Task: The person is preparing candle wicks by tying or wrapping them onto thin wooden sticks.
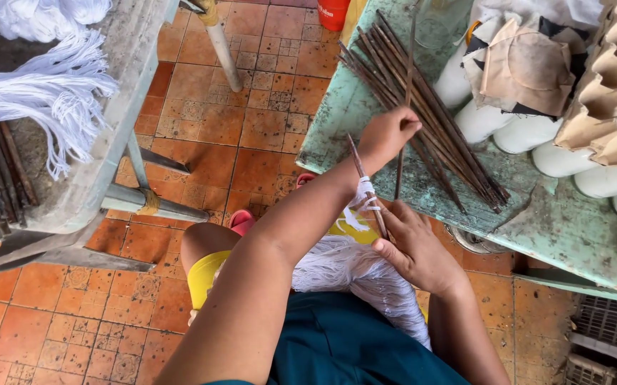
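Left hand [388, 135] is pinching a thin dark stick [402, 135], just beside the stick pile [429, 121]. Right hand [415, 249] is gripping a string-wrapped stick [367, 187] over white yarn [344, 267], below the left.

egg cartons [611, 93], white bottles [529, 132]

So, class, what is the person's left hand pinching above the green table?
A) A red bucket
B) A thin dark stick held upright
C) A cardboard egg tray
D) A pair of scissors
B: the left hand grips a thin dark stick standing upright over the bundle of sticks on the green table.
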